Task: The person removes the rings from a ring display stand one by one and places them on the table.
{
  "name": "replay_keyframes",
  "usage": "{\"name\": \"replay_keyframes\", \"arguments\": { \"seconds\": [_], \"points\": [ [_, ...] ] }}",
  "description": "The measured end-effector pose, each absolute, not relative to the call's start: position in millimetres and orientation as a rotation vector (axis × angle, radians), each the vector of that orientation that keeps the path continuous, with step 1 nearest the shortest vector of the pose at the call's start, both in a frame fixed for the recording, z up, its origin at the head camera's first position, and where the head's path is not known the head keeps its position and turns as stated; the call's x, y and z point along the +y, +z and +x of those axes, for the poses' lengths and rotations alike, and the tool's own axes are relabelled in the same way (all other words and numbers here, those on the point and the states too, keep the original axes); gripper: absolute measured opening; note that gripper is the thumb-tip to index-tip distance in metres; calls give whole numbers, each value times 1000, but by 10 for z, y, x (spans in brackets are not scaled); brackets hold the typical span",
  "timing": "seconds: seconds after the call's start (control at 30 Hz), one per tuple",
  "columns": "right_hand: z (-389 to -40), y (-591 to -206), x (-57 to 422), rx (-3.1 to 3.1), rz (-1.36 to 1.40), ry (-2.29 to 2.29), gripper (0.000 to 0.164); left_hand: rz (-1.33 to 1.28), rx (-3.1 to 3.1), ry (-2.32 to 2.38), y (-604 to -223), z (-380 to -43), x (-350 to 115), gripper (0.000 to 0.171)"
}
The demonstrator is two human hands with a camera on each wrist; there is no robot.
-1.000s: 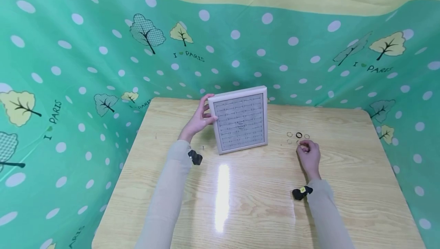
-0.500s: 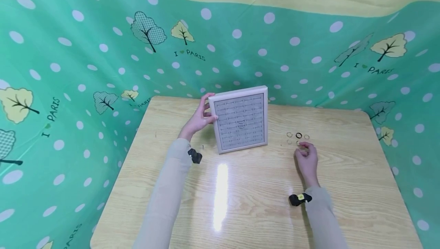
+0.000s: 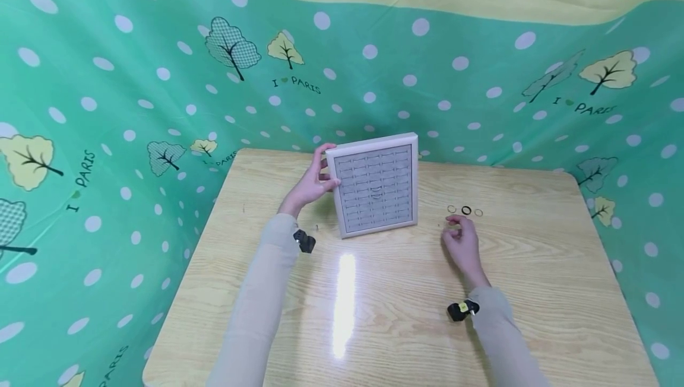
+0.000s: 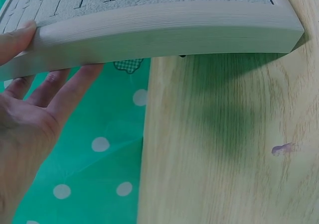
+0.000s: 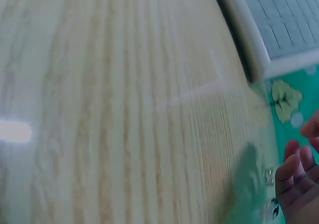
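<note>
A white-framed ring display tray (image 3: 358,164) with grey slotted padding is tilted up at the back of the table, two rings (image 3: 376,193) in its middle. My left hand (image 3: 309,185) grips its left side, thumb on the front edge and fingers behind; the left wrist view shows the tray's side (image 4: 164,40) there. My right hand (image 3: 464,247) hovers at the lower loose rings' place, fingers bent, a gap between thumb and index finger. Beyond it lie a thin ring (image 3: 452,209), a black ring (image 3: 466,210) and another thin ring (image 3: 478,212). The right hand hides the lower rings.
A light wooden table (image 3: 395,310) carries it all, its back edge close to a green dotted curtain (image 3: 369,78). A tiny object (image 3: 317,228) lies left of the tray. A small purplish mark (image 4: 283,149) shows on the wood in the left wrist view.
My right hand has moved left from beside the lower right loose ring, and both lower rings have gone from sight. The left hand and the tray have stayed in place.
</note>
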State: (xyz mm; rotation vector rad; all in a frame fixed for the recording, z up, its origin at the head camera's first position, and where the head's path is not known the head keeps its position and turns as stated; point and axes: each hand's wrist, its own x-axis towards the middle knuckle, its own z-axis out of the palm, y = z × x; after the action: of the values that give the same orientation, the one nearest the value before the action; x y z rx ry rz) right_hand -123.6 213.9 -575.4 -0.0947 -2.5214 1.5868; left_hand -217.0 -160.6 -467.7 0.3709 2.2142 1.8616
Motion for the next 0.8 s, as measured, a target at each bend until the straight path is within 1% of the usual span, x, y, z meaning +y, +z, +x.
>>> {"name": "replay_keyframes", "arguments": {
  "seconds": [0.17, 0.27, 0.47, 0.7, 0.8],
  "points": [
    [-1278, -5726, 2052, -2575, 146, 1524, 34, 378, 2214, 1851, -4669, -2174, -1609, 85],
    [-1301, -5680, 1996, -2610, 240, 1499, 35, 391, 2208, 1849, -4679, -2190, -1612, 85],
    [-1359, -5561, 1875, -2683, 322, 1510, 37, 400, 2179, 1846, -4660, -2202, -1616, 84],
    [-1432, -5398, 1669, -2659, 399, 1559, 41, 412, 2167, 1846, -4419, -2073, -1582, 80],
    [-1462, -5337, 1563, -2620, 436, 1591, 41, 400, 2168, 1844, -4400, -2061, -1578, 80]
  ]
}}
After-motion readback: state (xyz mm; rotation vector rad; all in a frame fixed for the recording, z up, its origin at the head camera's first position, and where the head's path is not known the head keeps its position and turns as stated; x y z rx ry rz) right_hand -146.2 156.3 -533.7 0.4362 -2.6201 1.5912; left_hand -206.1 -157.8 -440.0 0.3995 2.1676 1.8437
